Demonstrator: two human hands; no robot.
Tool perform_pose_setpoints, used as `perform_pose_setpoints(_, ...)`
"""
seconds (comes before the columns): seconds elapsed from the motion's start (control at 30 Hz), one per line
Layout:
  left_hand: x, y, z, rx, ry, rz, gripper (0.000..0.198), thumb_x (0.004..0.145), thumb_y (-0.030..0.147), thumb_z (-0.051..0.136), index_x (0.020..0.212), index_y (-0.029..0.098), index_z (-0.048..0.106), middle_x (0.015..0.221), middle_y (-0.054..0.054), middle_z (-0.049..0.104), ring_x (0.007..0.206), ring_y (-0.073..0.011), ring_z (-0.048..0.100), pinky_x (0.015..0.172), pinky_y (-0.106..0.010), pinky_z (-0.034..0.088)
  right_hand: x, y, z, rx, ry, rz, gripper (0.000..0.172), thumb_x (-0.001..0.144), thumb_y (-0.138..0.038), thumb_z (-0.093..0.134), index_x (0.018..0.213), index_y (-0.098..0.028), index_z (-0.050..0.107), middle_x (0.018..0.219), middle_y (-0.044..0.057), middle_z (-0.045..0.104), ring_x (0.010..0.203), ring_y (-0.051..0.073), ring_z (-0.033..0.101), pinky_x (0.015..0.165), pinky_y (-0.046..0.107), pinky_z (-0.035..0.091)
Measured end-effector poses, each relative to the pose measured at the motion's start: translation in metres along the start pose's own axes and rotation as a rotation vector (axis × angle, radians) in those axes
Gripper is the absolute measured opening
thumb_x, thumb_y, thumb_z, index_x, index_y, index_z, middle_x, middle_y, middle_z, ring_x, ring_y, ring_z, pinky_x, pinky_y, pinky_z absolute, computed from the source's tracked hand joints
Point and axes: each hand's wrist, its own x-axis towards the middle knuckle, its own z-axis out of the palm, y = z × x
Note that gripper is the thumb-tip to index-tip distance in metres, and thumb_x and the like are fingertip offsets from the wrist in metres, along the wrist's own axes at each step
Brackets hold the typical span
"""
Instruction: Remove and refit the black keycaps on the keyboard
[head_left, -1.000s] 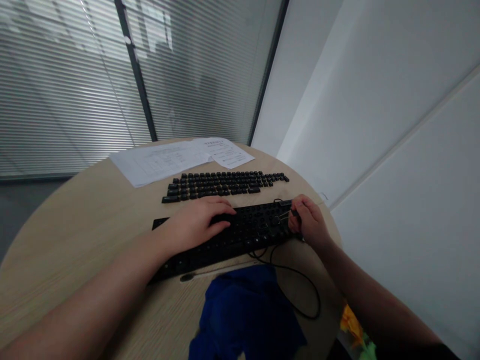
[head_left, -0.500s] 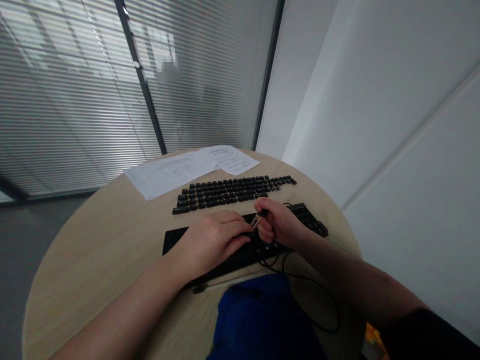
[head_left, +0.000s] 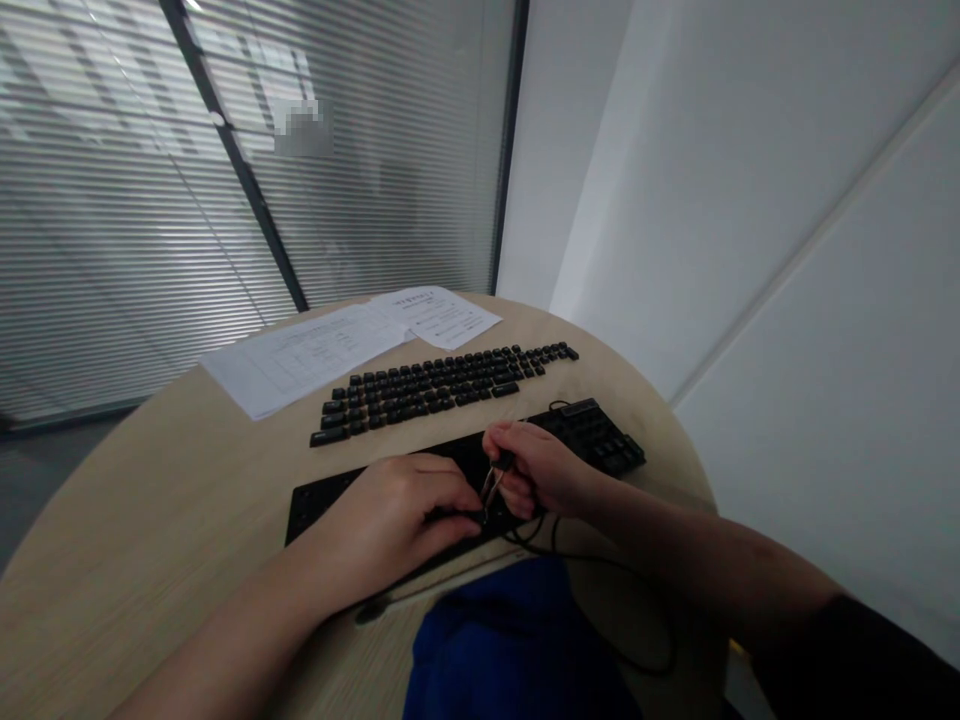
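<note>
A black keyboard point(head_left: 322, 500) lies under both hands, most of its left and middle bare of keycaps. Keys remain on its right end. Above the board my right hand point(head_left: 536, 465) is closed round a wire keycap puller point(head_left: 493, 484) with a dark handle, its wire loops pointing down. At the tip of those wires my left hand point(head_left: 405, 515) has its thumb and fingers curled together. Whatever they hold there is too dark and small to make out. Rows of loose black keycaps point(head_left: 420, 390) are laid out behind the keyboard in keyboard order.
Printed paper sheets point(head_left: 322, 350) lie at the back of the round wooden table point(head_left: 150, 520). A black cable point(head_left: 600, 558) loops near the front edge, beside blue cloth point(head_left: 510, 640) at my lap. Window blinds and a white wall point(head_left: 787, 200) stand beyond.
The view has shifted slightly to the right. Both hands have moved a little toward the front edge of the keyboard, the puller's wire tips now lower on it.
</note>
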Motion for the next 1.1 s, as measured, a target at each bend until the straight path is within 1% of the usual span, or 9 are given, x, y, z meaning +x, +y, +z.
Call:
perform_pose_setpoints(0.2, 0.002, 0.006, -0.002, -0.092, -0.005, -0.001, 0.004, 0.092, 0.021, 0.073, 0.088, 0.021, 0.074, 0.081, 0.001, 0.072, 0.073, -0.0121, 0.069, 0.064, -0.021, 0.051, -0.007, -0.006, 0.002, -0.039, -0.005, 0.024, 0.031, 0.089, -0.053, 0.055, 0.080, -0.025, 0.045, 0.039, -0.013, 0.036, 0.030, 0.010, 0.034, 0.033, 0.019, 0.035)
perform_pose_setpoints(0.37, 0.004, 0.007, -0.002, -0.130, -0.027, -0.019, 0.009, 0.093, 0.025, 0.071, 0.086, 0.021, 0.074, 0.081, 0.000, 0.073, 0.072, -0.0127, 0.070, 0.063, -0.021, 0.052, -0.008, -0.006, 0.003, -0.078, -0.003, 0.022, 0.024, 0.092, -0.043, 0.050, 0.078, -0.024, 0.046, 0.040, -0.012, 0.036, 0.032, 0.010, 0.035, 0.035, 0.019, 0.037)
perform_pose_setpoints(0.67, 0.002, 0.003, -0.001, -0.081, 0.023, -0.005, 0.007, 0.094, 0.024, 0.071, 0.088, 0.021, 0.074, 0.082, 0.000, 0.074, 0.074, -0.0126, 0.071, 0.066, -0.021, 0.053, -0.008, -0.008, 0.003, -0.062, 0.066, -0.013, 0.017, 0.088, -0.038, 0.051, 0.077, -0.024, 0.047, 0.040, -0.011, 0.036, 0.032, 0.010, 0.034, 0.034, 0.019, 0.035)
perform_pose_setpoints(0.73, 0.000, 0.002, -0.001, -0.056, 0.036, -0.005, 0.006, 0.094, 0.024, 0.071, 0.090, 0.021, 0.074, 0.084, 0.000, 0.075, 0.076, -0.0129, 0.071, 0.067, -0.021, 0.053, -0.006, -0.008, 0.000, -0.070, 0.105, -0.026, 0.016, 0.086, -0.037, 0.051, 0.076, -0.024, 0.047, 0.039, -0.011, 0.036, 0.032, 0.010, 0.034, 0.033, 0.020, 0.033)
perform_pose_setpoints(0.83, -0.002, -0.001, -0.007, -0.028, 0.086, -0.009, 0.007, 0.094, 0.026, 0.071, 0.090, 0.021, 0.074, 0.084, 0.001, 0.075, 0.076, -0.0127, 0.071, 0.069, -0.022, 0.054, -0.003, -0.007, -0.008, -0.041, 0.198, -0.081, 0.019, 0.083, -0.039, 0.054, 0.073, -0.025, 0.047, 0.039, -0.012, 0.033, 0.032, 0.010, 0.030, 0.033, 0.021, 0.032)
perform_pose_setpoints(0.93, -0.005, -0.003, -0.016, 0.031, 0.209, -0.009, 0.009, 0.095, 0.028, 0.072, 0.092, 0.020, 0.076, 0.085, 0.000, 0.076, 0.075, -0.0127, 0.071, 0.068, -0.022, 0.055, -0.001, -0.009, -0.019, -0.047, 0.224, -0.136, 0.026, 0.085, -0.044, 0.055, 0.070, -0.024, 0.048, 0.041, -0.011, 0.032, 0.035, 0.010, 0.028, 0.036, 0.022, 0.034)
perform_pose_setpoints(1.0, -0.007, -0.004, -0.019, 0.078, 0.285, 0.008, 0.009, 0.095, 0.028, 0.071, 0.094, 0.020, 0.076, 0.085, 0.000, 0.075, 0.074, -0.0125, 0.071, 0.067, -0.022, 0.055, -0.002, -0.010, -0.022, -0.143, 0.209, -0.179, 0.036, 0.091, -0.049, 0.051, 0.067, -0.023, 0.051, 0.047, -0.007, 0.040, 0.040, 0.010, 0.035, 0.041, 0.023, 0.039)
perform_pose_setpoints(1.03, -0.007, -0.004, -0.019, 0.100, 0.309, 0.021, 0.010, 0.096, 0.028, 0.071, 0.096, 0.019, 0.076, 0.085, 0.000, 0.075, 0.075, -0.0124, 0.071, 0.067, -0.022, 0.055, -0.003, -0.011, -0.022, -0.218, 0.196, -0.218, 0.043, 0.094, -0.053, 0.048, 0.065, -0.022, 0.052, 0.052, -0.004, 0.046, 0.045, 0.011, 0.042, 0.047, 0.025, 0.043)
perform_pose_setpoints(1.1, -0.006, -0.004, -0.016, 0.140, 0.336, 0.065, 0.010, 0.097, 0.026, 0.069, 0.099, 0.018, 0.075, 0.085, -0.001, 0.075, 0.076, -0.0126, 0.071, 0.069, -0.022, 0.055, -0.008, -0.013, -0.019, -0.372, 0.175, -0.333, 0.052, 0.099, -0.058, 0.044, 0.063, -0.021, 0.054, 0.066, 0.002, 0.057, 0.062, 0.014, 0.057, 0.064, 0.028, 0.051)
